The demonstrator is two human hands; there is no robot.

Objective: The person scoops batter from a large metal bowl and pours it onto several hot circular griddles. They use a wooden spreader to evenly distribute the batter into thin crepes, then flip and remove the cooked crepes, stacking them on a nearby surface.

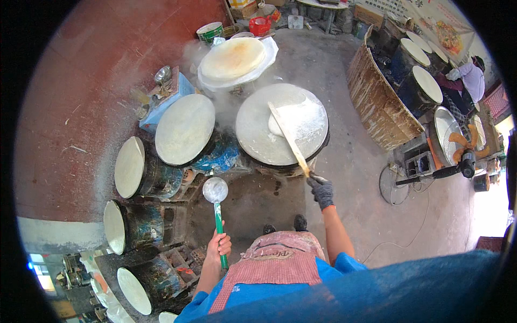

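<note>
My bare left hand [219, 245] is closed around the green handle of a ladle [215, 190], whose round, whitish bowl points away from me. In a dark glove, my right hand [321, 190] grips the near end of a long, flat wooden spreader [289, 137]. The spreader's far part lies across a large round griddle [253, 129]. White batter [308, 117] covers part of the griddle's right side, with a thicker pool beside the blade.
More round griddles [185, 129] on drum stoves curve along my left. Beyond them sits a stack of round flatbreads [233, 57] on white sheeting. A curved brown barrier [379, 99], a fan [467, 148] and another person [472, 78] are at the right.
</note>
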